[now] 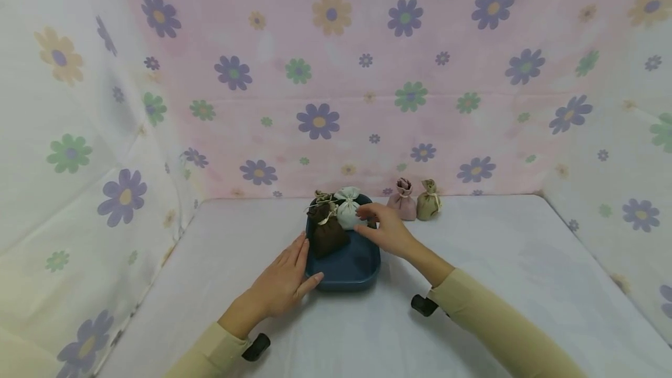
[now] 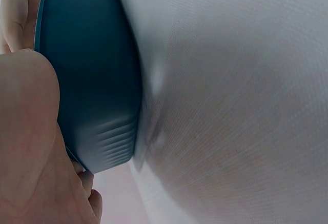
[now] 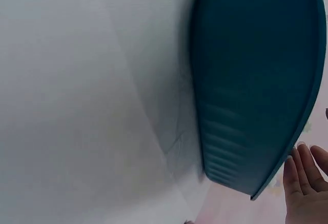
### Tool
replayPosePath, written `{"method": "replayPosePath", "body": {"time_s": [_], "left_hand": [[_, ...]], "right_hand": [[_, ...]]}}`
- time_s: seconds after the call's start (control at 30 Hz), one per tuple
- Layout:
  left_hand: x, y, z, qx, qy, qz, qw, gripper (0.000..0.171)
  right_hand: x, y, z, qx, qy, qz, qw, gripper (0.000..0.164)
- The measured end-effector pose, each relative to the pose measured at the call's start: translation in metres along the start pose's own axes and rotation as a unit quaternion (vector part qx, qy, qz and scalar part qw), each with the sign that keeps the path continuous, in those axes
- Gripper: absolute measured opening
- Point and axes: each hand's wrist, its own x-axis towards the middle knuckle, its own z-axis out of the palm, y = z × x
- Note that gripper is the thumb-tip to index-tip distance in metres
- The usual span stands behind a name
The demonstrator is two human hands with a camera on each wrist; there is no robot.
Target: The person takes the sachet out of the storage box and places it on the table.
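Observation:
A dark blue plastic bin [image 1: 346, 282] stands on the white-covered table, lower wall facing me. Along its left side lie the straight fingers of my left hand [image 1: 280, 282], thumb at the near rim. My right hand [image 1: 391, 232] reaches over the bin's right rim, fingers bent and thumb apart, fingertips right at the side of a pale mint drawstring pouch [image 1: 346, 214]. That pouch sits upright at the back of the bin. Left of it is a dark brown pouch [image 1: 329, 239] with a light tie, and another brown pouch top [image 1: 321, 198] shows behind.
Beyond the bin to the right, a pink pouch [image 1: 402, 206] and an olive pouch [image 1: 429, 206] stand side by side near the back edge. Flower-printed cloth [image 1: 336, 74] closes off the back and both sides. Black wrist cameras [image 1: 423, 305] hang below the sleeves.

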Motion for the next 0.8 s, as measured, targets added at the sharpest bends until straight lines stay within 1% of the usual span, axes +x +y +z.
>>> {"method": "replayPosePath", "body": {"time_s": [0.37, 0.5, 0.73, 0.8], "left_hand": [[-0.001, 0.001, -0.001, -0.002, 0.003, -0.002, 1.0, 0.089], [-0.001, 0.001, -0.001, -0.005, 0.006, -0.002, 1.0, 0.089], [-0.001, 0.0, 0.001, -0.008, 0.024, 0.009, 0.9996, 0.088], [-0.001, 0.0, 0.001, -0.006, 0.024, 0.007, 0.9997, 0.088]], "right_hand": [[0.014, -0.002, 0.024, -0.008, -0.017, 0.026, 0.999, 0.041], [0.018, -0.001, 0.028, -0.012, -0.02, 0.025, 0.999, 0.041], [0.026, 0.0, 0.031, -0.016, -0.022, 0.032, 0.999, 0.041], [0.029, 0.0, 0.033, -0.019, -0.025, 0.032, 0.999, 0.041]]}}
